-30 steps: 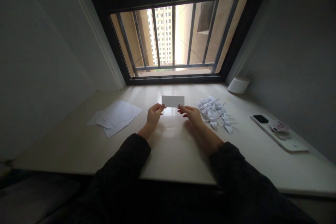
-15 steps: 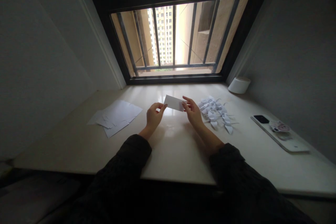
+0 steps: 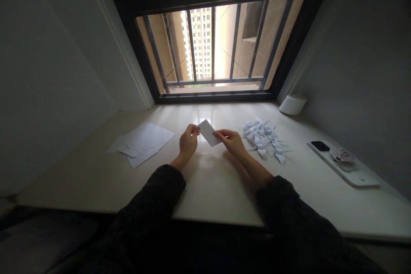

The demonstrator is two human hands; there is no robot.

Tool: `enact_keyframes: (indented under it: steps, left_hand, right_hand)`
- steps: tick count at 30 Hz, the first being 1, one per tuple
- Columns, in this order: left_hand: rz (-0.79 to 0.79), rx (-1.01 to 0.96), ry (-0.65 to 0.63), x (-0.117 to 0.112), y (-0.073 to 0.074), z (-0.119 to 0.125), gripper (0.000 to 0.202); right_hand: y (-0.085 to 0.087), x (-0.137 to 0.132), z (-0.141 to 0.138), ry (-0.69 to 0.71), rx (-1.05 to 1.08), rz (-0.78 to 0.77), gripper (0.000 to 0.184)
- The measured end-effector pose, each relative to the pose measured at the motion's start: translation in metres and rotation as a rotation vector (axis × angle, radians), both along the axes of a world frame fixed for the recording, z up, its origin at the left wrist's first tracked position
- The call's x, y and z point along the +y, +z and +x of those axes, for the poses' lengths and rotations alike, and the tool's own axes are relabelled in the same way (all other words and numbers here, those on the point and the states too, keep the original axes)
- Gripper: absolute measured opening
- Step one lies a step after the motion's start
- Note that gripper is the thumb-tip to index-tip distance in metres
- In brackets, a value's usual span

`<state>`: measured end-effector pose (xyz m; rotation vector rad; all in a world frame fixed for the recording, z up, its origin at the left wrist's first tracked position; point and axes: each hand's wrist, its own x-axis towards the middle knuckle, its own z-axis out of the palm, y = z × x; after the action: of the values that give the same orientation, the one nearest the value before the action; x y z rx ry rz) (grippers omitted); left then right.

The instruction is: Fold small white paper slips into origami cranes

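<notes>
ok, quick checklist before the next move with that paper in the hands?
1. Left hand pinches the paper slip at its left corner: ok.
2. Right hand pinches the slip's lower right edge: ok.
3. Slip held off the table, tilted: ok.
4. Bare table surface right below both hands: ok.
5. Folded paper pile beside the right hand, not touching it: ok.
6. Any crease already in the slip: cannot tell.

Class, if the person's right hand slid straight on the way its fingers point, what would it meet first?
Probably the left hand, just past the paper slip that the right hand pinches, though depth is unclear.
</notes>
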<state>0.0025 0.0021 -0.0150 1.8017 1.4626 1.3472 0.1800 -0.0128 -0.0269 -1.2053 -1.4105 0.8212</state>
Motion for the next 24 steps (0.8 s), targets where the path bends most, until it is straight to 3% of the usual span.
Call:
enact_keyframes:
  steps: [3, 6, 11, 17, 20, 24]
  left_hand:
    - [0.003, -0.021, 0.018, 0.0, 0.001, 0.0, 0.024]
    - [-0.044, -0.05, 0.004, -0.003, 0.003, 0.0, 0.027]
    - [-0.144, -0.098, -0.165, -0.01, 0.007, 0.005, 0.034]
    - [-0.227, -0.248, -0.31, -0.007, 0.01, 0.009, 0.04]
    - [-0.247, -0.289, -0.302, -0.007, 0.011, 0.008, 0.041]
    - [-0.265, -0.316, -0.304, -0.007, 0.01, 0.009, 0.039]
  right_hand:
    - [0.001, -0.002, 0.001, -0.034, -0.018, 0.009, 0.034]
    - [0.007, -0.006, 0.001, -0.154, -0.023, 0.081, 0.031]
    - [0.017, -0.017, -0.002, -0.149, -0.105, 0.204, 0.027]
    - [0.007, -0.01, -0.005, -0.052, 0.096, 0.053, 0.034]
    - [0.004, -0.005, -0.005, -0.025, 0.23, -0.038, 0.036]
    - [0.007, -0.008, -0.007, 0.01, 0.232, -0.063, 0.037]
